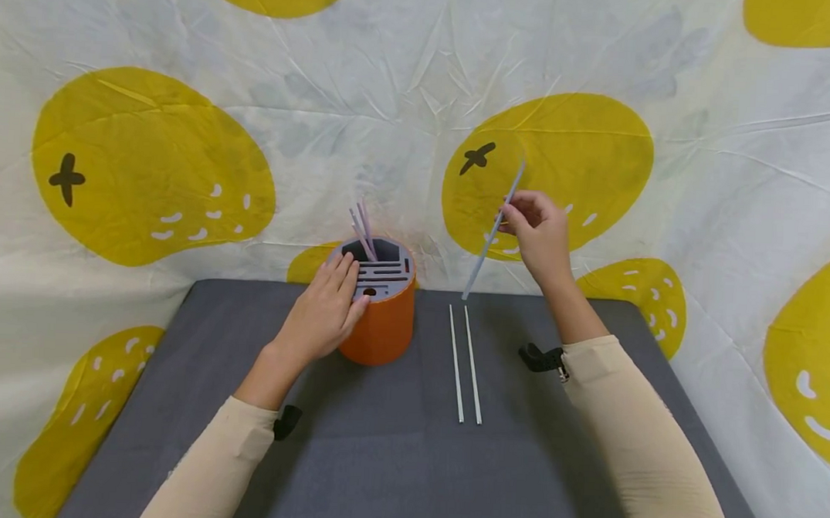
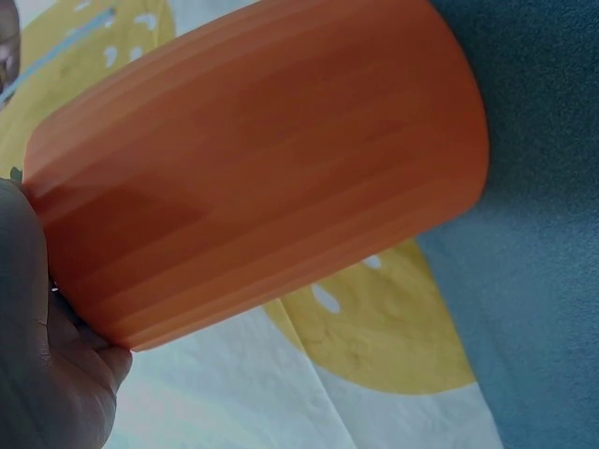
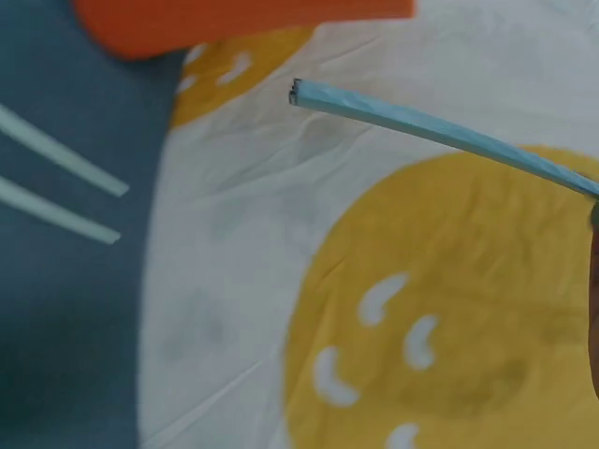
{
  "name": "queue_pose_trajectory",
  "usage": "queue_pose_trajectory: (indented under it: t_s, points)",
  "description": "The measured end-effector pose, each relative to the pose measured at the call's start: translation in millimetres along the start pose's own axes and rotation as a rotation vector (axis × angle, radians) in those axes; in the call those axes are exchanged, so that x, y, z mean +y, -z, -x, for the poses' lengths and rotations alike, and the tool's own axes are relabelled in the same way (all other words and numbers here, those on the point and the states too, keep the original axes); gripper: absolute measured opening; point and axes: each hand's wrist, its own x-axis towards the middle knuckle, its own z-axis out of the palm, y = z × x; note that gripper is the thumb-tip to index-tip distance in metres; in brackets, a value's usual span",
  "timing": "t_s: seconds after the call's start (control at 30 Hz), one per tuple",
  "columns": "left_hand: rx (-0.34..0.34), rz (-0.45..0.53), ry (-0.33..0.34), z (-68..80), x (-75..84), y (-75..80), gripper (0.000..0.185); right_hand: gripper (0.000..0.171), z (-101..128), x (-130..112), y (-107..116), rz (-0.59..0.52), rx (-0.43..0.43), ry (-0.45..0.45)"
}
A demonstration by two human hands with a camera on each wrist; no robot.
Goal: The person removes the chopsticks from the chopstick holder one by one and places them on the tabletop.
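An orange round desk organizer (image 1: 377, 331) with a grey slotted top stands near the back of the table. My left hand (image 1: 322, 305) rests on its top, the fingers stretched over the left side of the slots. In the left wrist view the organizer's ribbed orange wall (image 2: 262, 168) fills much of the picture. Above the table's back edge, my right hand (image 1: 543, 234) pinches a thin bluish stick (image 1: 483, 254) between thumb and fingers, slanted with its lower end toward the table. The stick's squared lower end (image 3: 304, 94) shows in the right wrist view.
Two thin white sticks (image 1: 456, 365) lie side by side on the dark grey table cloth (image 1: 405, 475), right of the organizer. Several pale purple sticks (image 1: 364, 230) stand in the organizer's rear compartment. A white curtain (image 1: 367, 71) with yellow fruit prints hangs behind the table.
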Motion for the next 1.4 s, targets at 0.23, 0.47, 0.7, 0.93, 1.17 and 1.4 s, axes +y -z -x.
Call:
queue_pose_trajectory:
  t_s: [0.23,0.47,0.7,0.93,1.17,1.4]
  points:
    - [-0.014,0.01,0.019,2.7,-2.1,2.1,0.066,0.03,20.8,31.9,17.2,0.179,-0.088,-0.088]
    - [-0.024,0.008,0.03,4.2,-5.1,0.8,0.067,0.033,41.1,75.6,29.9,0.311,-0.183,-0.236]
    - [-0.026,0.016,0.027,4.1,-3.6,0.5,0.067,0.029,61.3,98.7,39.2,0.425,-0.245,-0.322]
    - [-0.021,0.017,0.021,3.5,-2.8,1.1,0.066,0.027,80.3,121.3,42.1,0.446,-0.291,-0.419]
    - [-0.007,0.014,0.019,2.9,-2.6,1.7,0.066,0.024,92.3,139.9,39.2,0.422,-0.316,-0.47]
    - [0.009,0.01,0.011,2.3,-2.1,1.4,0.065,0.026,100.9,155.1,35.8,0.363,-0.317,-0.565]
